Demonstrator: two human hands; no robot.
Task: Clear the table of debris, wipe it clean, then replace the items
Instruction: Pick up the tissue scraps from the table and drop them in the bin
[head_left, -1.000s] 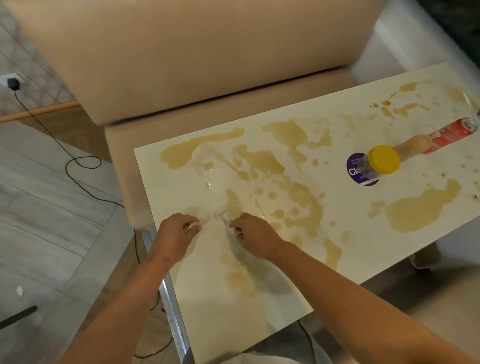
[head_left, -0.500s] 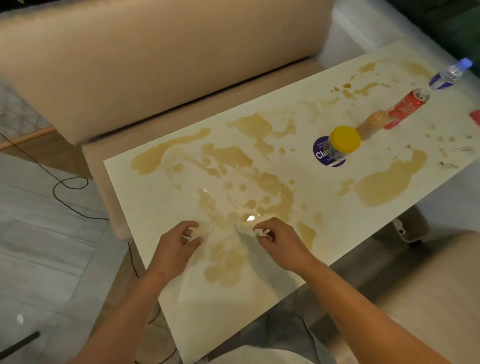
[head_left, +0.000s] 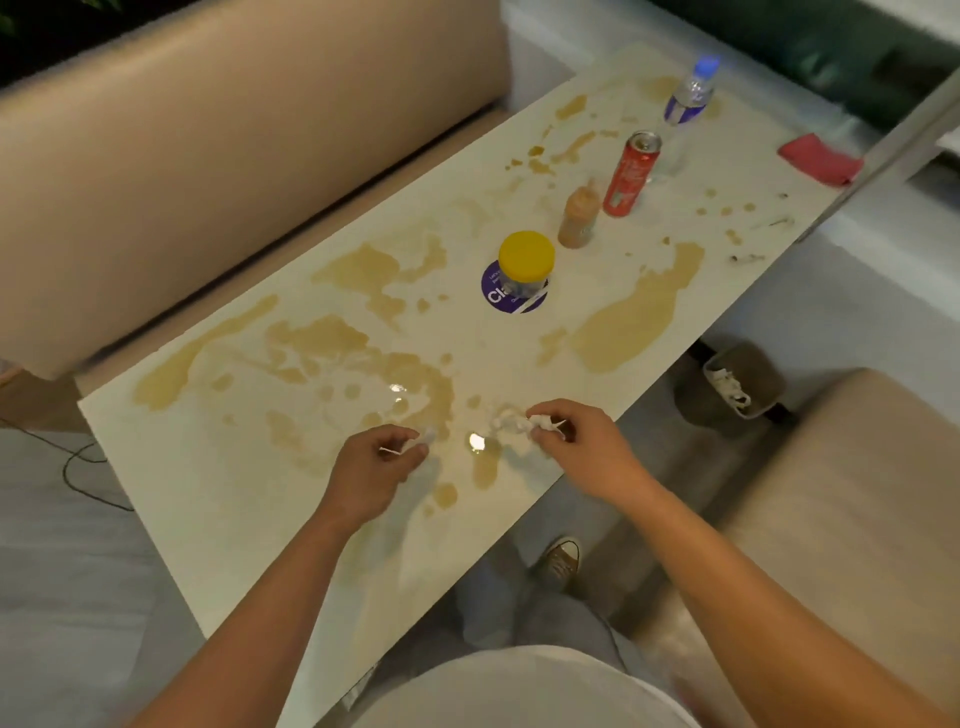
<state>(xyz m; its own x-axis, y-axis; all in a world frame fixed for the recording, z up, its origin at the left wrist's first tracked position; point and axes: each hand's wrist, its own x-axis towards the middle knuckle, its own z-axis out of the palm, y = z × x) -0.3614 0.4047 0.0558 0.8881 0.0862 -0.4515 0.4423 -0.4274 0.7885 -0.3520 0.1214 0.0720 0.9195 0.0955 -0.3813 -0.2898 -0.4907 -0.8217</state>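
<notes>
A long white table (head_left: 218, 483) carries wide brown spill stains (head_left: 634, 317). My left hand (head_left: 376, 470) pinches a small white paper scrap (head_left: 426, 435) just above the near part of the table. My right hand (head_left: 576, 441) pinches a crumpled white paper piece (head_left: 511, 423) a little to the right. Further along the table stand a yellow-lidded jar (head_left: 524, 265) on a purple round sticker, a brown sauce bottle (head_left: 579, 218), a red can (head_left: 631, 174) and a blue-capped water bottle (head_left: 691, 93). A red cloth (head_left: 818, 158) lies at the far right corner.
A beige bench seat (head_left: 208, 156) runs along the table's far side. A small bin (head_left: 743, 382) with white paper in it stands on the floor at the right, next to a beige stool (head_left: 857, 493). Small dark crumbs (head_left: 748, 257) lie near the right edge. My shoe (head_left: 561, 558) shows under the table.
The view has swung right, bringing the can, water bottle, red cloth and bin into sight. Both hands, still pinching paper pieces, have drawn a little apart and shifted rightward along the table.
</notes>
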